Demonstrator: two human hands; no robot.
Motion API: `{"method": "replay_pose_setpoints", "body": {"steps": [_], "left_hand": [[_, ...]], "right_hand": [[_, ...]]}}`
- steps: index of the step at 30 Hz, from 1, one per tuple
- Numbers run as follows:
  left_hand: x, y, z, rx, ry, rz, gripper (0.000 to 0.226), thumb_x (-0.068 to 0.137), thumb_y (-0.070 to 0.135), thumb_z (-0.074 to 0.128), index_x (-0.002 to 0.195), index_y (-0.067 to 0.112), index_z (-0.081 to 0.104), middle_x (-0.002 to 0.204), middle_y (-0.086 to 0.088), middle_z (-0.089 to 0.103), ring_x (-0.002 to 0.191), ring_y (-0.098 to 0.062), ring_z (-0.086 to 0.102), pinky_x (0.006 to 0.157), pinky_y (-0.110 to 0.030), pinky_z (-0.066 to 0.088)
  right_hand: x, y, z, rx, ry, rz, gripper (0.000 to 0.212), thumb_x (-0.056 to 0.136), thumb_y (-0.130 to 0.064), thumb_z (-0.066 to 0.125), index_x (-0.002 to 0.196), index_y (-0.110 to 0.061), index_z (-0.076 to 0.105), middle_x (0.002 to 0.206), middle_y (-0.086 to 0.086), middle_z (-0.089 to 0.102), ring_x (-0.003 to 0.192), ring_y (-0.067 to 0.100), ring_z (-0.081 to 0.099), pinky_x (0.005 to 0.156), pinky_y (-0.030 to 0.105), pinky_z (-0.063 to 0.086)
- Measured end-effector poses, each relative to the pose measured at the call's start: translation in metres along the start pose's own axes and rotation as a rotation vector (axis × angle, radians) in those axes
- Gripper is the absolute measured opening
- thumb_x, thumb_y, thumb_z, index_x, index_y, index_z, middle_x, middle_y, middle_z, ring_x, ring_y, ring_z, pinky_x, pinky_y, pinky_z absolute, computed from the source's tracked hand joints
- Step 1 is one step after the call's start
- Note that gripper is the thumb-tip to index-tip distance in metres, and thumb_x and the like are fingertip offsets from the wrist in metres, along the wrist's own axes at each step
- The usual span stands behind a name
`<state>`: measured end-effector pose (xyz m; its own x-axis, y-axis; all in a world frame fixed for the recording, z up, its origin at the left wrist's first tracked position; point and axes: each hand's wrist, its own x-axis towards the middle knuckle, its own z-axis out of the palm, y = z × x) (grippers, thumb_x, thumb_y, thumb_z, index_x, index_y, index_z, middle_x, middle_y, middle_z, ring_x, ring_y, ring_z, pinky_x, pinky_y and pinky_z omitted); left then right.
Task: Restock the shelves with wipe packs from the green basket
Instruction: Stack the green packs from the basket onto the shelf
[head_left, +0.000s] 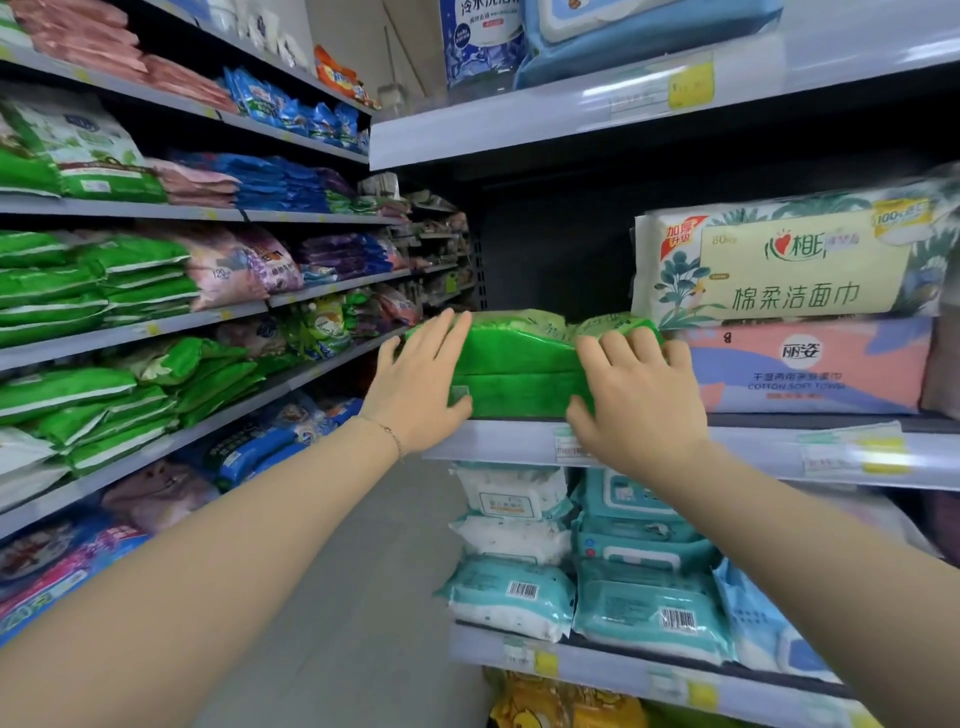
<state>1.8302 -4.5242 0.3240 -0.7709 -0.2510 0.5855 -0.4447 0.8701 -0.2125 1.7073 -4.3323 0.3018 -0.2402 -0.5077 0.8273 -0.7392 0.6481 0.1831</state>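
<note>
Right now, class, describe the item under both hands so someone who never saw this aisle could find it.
On the right-hand shelving, find the middle shelf. At its left end lie the green wipe packs, stacked beside a pink pack; nothing else on that shelf is solid green.

The left forearm (208, 545), in the lower left of the frame, and the right forearm (810, 545), in the lower right, are bare and smooth. The left hand (421, 379) and right hand (634, 410) are also bare. A thin bracelet (388, 432) circles the left wrist; it seems to be a fine chain.
</note>
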Motion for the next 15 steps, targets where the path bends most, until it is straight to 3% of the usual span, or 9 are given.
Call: {"method": "replay_pose_setpoints", "body": {"steps": [4,7,10,15], "left_hand": [[-0.021,0.001,-0.005,0.018,0.06,0.013,0.073,0.084,0.037,0.058,0.147,0.014,0.029,0.152,-0.007,0.028,0.137,-0.028,0.026,0.105,-0.046,0.032],[-0.05,0.011,-0.003,0.054,0.102,0.118,0.058,0.077,0.041,0.045,0.126,0.01,0.053,0.129,-0.009,0.052,0.118,-0.031,0.048,0.084,-0.042,0.044],[-0.083,0.024,0.007,0.068,0.075,0.165,0.061,0.069,0.046,0.037,0.115,0.013,0.057,0.114,-0.006,0.058,0.105,-0.028,0.054,0.074,-0.039,0.045],[-0.139,0.033,0.035,0.032,-0.074,0.088,0.06,0.068,0.051,0.039,0.113,0.015,0.057,0.109,-0.002,0.059,0.101,-0.025,0.056,0.072,-0.036,0.043]], "right_hand": [[-0.013,-0.01,-0.009,0.012,0.027,-0.11,0.032,0.069,-0.03,0.061,0.093,-0.008,0.059,0.084,0.01,0.057,0.078,0.031,0.052,0.068,0.04,0.036],[-0.029,-0.032,-0.01,0.055,0.014,-0.202,0.029,0.071,-0.032,0.055,0.091,-0.01,0.058,0.084,0.008,0.057,0.079,0.03,0.051,0.069,0.039,0.032],[-0.046,-0.053,-0.005,0.114,-0.027,-0.272,0.03,0.072,-0.03,0.056,0.093,-0.01,0.059,0.084,0.008,0.057,0.08,0.03,0.052,0.071,0.04,0.031],[-0.092,-0.092,0.011,0.24,-0.151,-0.33,0.03,0.072,-0.032,0.049,0.09,-0.01,0.059,0.086,0.009,0.057,0.083,0.031,0.053,0.072,0.042,0.039]]}}
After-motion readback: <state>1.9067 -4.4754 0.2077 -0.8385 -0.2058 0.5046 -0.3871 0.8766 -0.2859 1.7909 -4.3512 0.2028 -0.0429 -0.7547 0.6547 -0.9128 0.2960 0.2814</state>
